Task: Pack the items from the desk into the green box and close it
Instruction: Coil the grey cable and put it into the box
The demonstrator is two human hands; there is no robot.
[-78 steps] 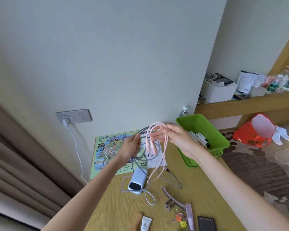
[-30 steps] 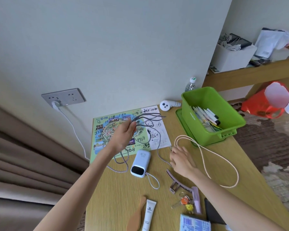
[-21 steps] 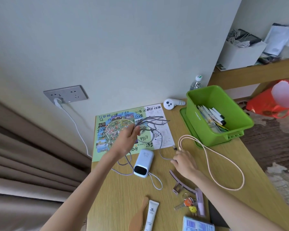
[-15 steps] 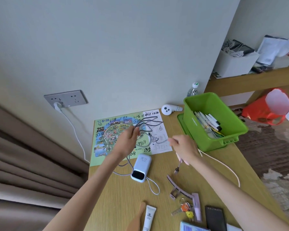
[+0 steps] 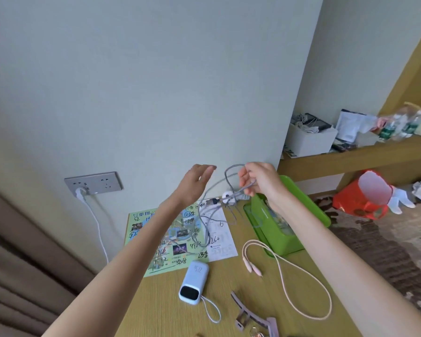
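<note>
The thin grey braided cable [image 5: 226, 177] hangs in loose loops above the wooden desk [image 5: 156, 300], just left of the green plastic box [image 5: 277, 239], probably raised so it can be coiled. The right hand [image 5: 260, 181] pinches its upper strands. The left hand [image 5: 195, 183] is spread beside it, holding nothing. A pale pink cable [image 5: 281, 263] lies unpacked beside the box.
</note>
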